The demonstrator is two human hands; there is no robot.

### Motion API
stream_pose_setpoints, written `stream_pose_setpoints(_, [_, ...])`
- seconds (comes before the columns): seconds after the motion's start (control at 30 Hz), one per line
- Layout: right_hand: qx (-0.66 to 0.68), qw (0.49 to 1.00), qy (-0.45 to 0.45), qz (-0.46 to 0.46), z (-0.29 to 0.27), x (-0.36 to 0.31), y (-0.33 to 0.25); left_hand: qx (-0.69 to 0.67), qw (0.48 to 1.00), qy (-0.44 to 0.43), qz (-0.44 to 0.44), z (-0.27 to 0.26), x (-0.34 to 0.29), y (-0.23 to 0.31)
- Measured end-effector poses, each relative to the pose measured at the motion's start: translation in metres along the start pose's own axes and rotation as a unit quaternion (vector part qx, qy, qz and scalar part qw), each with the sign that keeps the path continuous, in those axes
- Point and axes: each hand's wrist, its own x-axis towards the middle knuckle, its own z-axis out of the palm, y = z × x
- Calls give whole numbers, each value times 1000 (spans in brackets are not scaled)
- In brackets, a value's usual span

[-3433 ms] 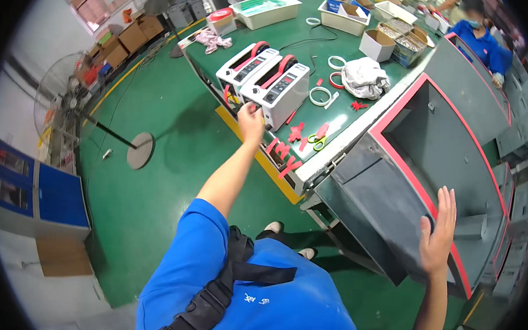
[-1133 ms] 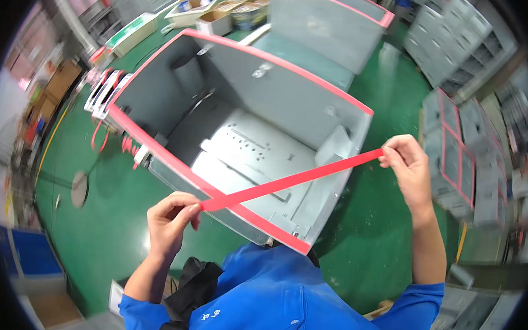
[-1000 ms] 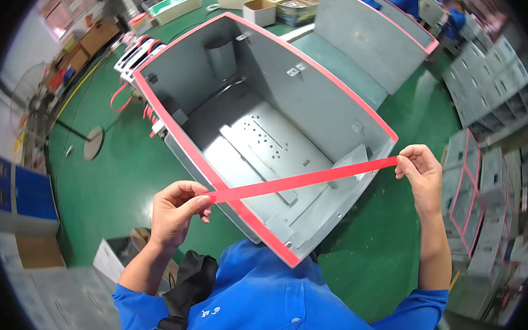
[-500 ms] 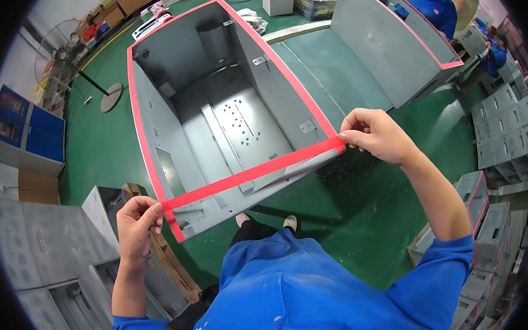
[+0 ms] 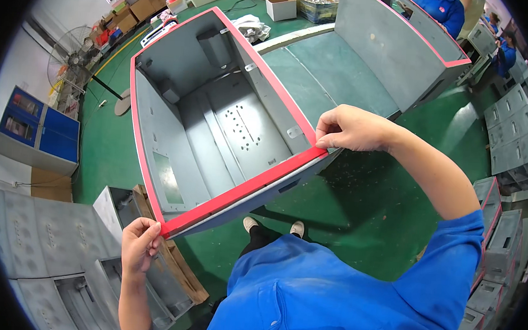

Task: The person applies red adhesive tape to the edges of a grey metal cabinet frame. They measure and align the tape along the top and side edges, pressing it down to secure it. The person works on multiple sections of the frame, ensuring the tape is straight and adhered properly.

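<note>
Before me stands a large grey sheet-metal housing (image 5: 160,131), open at the top, with red tape along its rim. A strip of red tape (image 5: 244,190) runs along the housing's near edge. At the near left corner, my left hand (image 5: 140,242) is closed, pinching the strip's left end between thumb and fingers. My right hand (image 5: 354,129) pinches at the near right corner, where its fingers hide the strip's other end. Inside the housing, the floor panel has several small dark holes.
A second grey housing (image 5: 392,49) edged in red stands on a green-topped bench (image 5: 318,65) beyond. Grey metal parts (image 5: 33,229) are stacked at left, more cabinets (image 5: 514,120) at right. A fan (image 5: 74,59) and a blue cabinet (image 5: 51,131) stand at left. Co-workers in blue (image 5: 440,9) are at upper right.
The near strip of tape has come down from across the opening to line up with the housing's near edge. My right hand has moved left and my left hand slightly down.
</note>
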Motion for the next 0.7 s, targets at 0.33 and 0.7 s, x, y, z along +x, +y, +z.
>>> stream_pose_setpoints(0.33, [-30,998,-50,-2,-8,5,-1,-29,999,2,-17,1,2,-1])
stream_pose_setpoints(0.7, [-55,996,-62,-34,-10,6,3,-38,999,5,-6,4,2,-3])
